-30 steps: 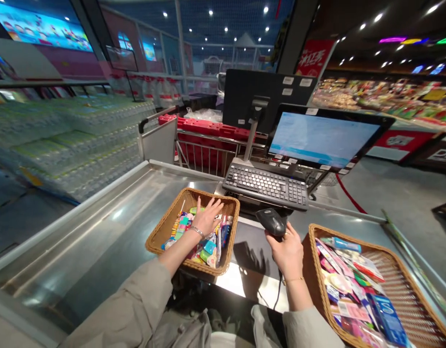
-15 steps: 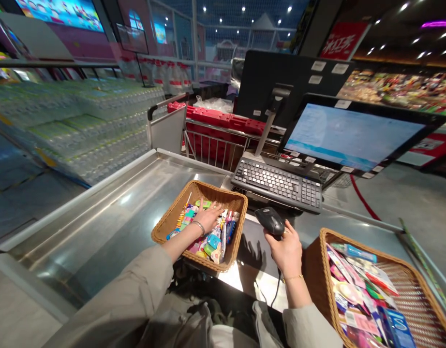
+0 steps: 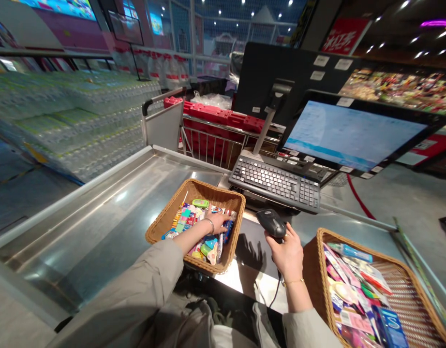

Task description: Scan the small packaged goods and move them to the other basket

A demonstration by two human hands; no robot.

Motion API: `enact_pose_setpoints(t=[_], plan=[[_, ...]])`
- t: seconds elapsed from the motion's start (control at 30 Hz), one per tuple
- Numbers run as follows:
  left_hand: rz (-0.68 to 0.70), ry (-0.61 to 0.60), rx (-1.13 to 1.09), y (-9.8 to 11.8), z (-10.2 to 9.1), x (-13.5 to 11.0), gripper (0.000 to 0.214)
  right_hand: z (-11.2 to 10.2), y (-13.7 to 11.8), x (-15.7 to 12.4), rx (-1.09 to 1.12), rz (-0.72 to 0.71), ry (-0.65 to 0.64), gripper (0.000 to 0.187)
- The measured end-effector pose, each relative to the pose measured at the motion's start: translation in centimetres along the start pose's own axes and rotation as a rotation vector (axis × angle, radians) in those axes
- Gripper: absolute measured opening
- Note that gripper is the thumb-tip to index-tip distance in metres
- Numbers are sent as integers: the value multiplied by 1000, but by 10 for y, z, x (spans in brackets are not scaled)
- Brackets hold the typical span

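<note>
My left hand reaches into a brown wicker basket of small colourful packaged goods. Its fingers are apart, resting over the goods near a dark blue item at the basket's right side. A green item lies by the far wall of this basket. My right hand is closed around a black barcode scanner, held between the two baskets with its head pointing away from me. A cable hangs below that hand.
A second wicker basket with packaged goods stands at the right. Beyond the scanner are a black keyboard and a lit monitor. The metal counter extends left; a shopping cart stands behind it.
My left hand has shifted right within the basket, from the middle toward the dark blue item, uncovering the green item. My right hand keeps the scanner in nearly the same place.
</note>
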State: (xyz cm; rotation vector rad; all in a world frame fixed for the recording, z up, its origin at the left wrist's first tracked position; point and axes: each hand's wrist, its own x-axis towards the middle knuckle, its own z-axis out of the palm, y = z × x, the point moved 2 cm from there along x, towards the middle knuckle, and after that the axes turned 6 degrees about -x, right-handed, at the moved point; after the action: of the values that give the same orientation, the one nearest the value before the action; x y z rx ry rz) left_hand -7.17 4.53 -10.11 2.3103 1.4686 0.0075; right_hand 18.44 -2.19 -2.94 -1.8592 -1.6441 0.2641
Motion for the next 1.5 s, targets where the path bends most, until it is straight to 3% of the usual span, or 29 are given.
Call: enact_pose_setpoints(t=[0.2, 0.33, 0.47, 0.7, 0.83, 1.03, 1.2, 1.5], plan=[[-10, -25, -26, 5, -1, 1, 55, -2, 0, 0, 15, 29, -3, 30], [4, -38, -18, 12, 1, -1, 73, -3, -1, 0, 28, 26, 6, 28], [77, -8, 76, 25, 7, -4, 87, -2, 0, -1, 30, 22, 15, 27], [99, 31, 229, 39, 14, -8, 93, -3, -1, -2, 30, 15, 17, 27], [79, 51, 243, 32, 10, -12, 93, -3, -2, -3, 28, 0, 27, 27], [50, 88, 213, 2, -1, -31, 83, -3, -4, -3, 33, 2, 29, 28], [-31, 66, 150, -16, 1, -40, 87, 0, -8, -3, 43, 2, -1, 30], [-143, 1, 145, -9, 13, -30, 108, -1, -8, -4, 53, 15, -7, 31]])
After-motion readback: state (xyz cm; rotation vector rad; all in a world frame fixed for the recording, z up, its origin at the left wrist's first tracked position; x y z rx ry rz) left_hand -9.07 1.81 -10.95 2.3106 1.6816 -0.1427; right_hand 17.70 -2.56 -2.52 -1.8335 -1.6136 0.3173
